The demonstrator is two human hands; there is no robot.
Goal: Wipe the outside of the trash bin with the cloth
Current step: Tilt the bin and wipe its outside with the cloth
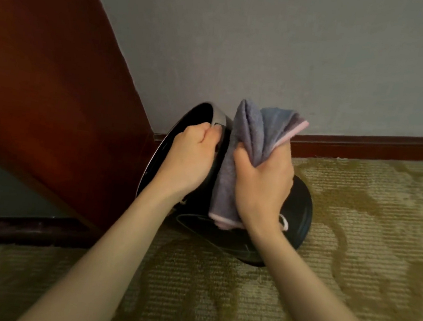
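A black round trash bin (296,212) with a silver rim lies tipped on the carpet, its mouth turned to the left. My left hand (191,158) grips the silver rim at the top of the bin. My right hand (263,184) is closed around a bunched blue-grey cloth (255,136) with a pink edge. The cloth is pressed against the bin's outer side, one end sticking up above my fist and the other hanging down below it. Both hands hide much of the bin's wall.
A dark red wooden panel (55,89) stands right beside the bin on the left. A grey wall (270,48) with a dark red skirting board (378,147) runs behind it. Patterned olive carpet (216,293) covers the floor in front and to the right.
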